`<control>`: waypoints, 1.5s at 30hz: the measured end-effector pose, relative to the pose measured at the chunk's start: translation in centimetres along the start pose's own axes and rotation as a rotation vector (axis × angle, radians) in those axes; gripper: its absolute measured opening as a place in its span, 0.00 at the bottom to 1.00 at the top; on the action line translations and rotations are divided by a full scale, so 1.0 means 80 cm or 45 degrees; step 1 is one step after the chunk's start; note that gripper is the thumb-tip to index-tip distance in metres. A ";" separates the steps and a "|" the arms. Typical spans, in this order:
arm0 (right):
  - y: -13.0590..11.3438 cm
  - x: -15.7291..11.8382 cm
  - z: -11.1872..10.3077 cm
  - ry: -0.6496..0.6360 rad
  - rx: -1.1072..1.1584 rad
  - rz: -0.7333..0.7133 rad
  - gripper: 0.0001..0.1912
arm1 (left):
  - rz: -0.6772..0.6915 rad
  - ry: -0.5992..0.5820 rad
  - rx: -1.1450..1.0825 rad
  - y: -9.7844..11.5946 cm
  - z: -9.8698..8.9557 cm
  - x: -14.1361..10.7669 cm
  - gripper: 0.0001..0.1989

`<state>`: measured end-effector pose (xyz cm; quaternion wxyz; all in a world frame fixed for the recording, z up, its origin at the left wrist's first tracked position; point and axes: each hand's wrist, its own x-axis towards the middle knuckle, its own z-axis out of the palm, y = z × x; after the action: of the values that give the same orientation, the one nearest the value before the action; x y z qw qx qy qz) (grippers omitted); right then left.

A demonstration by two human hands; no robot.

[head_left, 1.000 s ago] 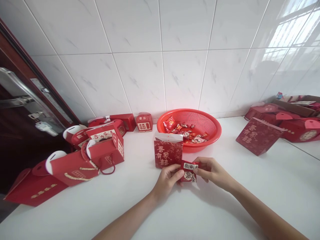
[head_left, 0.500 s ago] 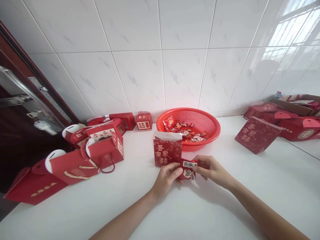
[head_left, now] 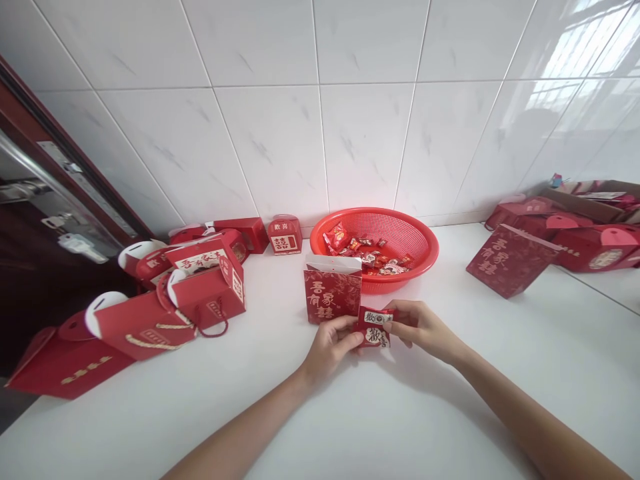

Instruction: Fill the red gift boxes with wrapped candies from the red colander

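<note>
My left hand [head_left: 333, 345] pinches the left edge of a small red packet [head_left: 375, 333] printed with dark characters on white. Fingers of my right hand [head_left: 417, 325] grip the same packet at its upper right side. Just behind my left hand, a red box with gold characters [head_left: 333, 293] stands upright, its white top flaps raised. Behind that box sits a red perforated basket [head_left: 425, 257] with several wrapped candies [head_left: 370, 257] in it.
Several red gift boxes [head_left: 145, 327] crowd the left side. A small red box [head_left: 285, 235] stands against the tiled wall. At the right are a tilted red box [head_left: 510, 260], more red boxes [head_left: 600, 247] and a brown carton [head_left: 580, 203]. A door with keys [head_left: 83, 247] is at far left.
The whole view has shifted slightly, so things appear a little higher. Both hands still hold the packet beside the upright box.
</note>
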<state>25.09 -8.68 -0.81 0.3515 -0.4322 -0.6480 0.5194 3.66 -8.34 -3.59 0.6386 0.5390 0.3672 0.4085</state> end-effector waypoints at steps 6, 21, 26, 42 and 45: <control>-0.003 -0.002 0.000 0.007 -0.027 0.017 0.21 | 0.019 0.006 0.010 0.001 0.001 0.000 0.21; -0.003 -0.003 -0.006 -0.055 -0.019 0.044 0.20 | 0.089 0.051 0.082 -0.010 -0.002 0.002 0.19; -0.004 -0.004 -0.009 -0.099 -0.001 0.061 0.19 | 0.113 0.099 0.071 -0.008 -0.001 0.001 0.20; 0.002 -0.002 -0.009 -0.086 0.044 0.028 0.22 | 0.144 0.082 0.009 -0.010 -0.001 -0.002 0.18; 0.002 -0.002 -0.009 -0.084 0.046 0.017 0.22 | 0.130 0.065 -0.009 -0.009 -0.001 -0.002 0.18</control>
<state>25.84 -8.54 -0.81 0.3344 -0.4128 -0.6467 0.5473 3.63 -8.51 -4.34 0.6094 0.5441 0.3540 0.4553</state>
